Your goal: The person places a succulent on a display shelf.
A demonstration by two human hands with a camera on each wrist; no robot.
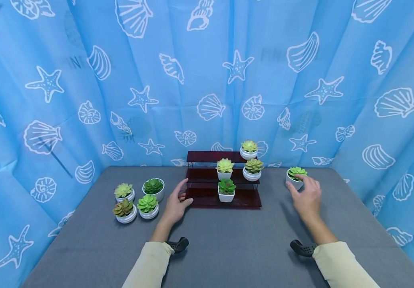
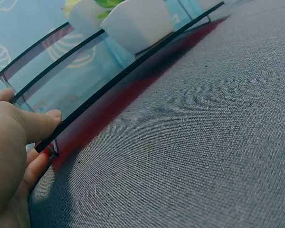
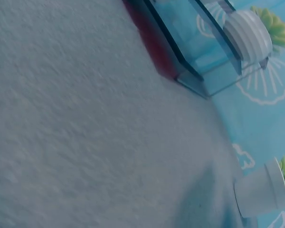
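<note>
A dark red, see-through three-tier display stand (image 1: 203,197) stands at the back of the table. My left hand (image 1: 175,205) holds its left end; in the left wrist view the thumb (image 2: 50,118) lies on the lowest tier's corner, with fingers around the end's far side. At the right, my right hand (image 1: 308,200) hovers at a potted green succulent (image 1: 295,185), thumb and fingers spread apart. The right wrist view shows this white pot (image 3: 260,192) upright on the table, no fingers on its visible side. That hand is out of this view.
On the stand sit several potted succulents, including a square white pot (image 1: 226,196) on the lowest tier and a round ribbed pot (image 1: 248,153) on top. More pots, including a green succulent (image 1: 148,205), cluster at left. A blue shell-print curtain (image 1: 200,72) hangs behind.
</note>
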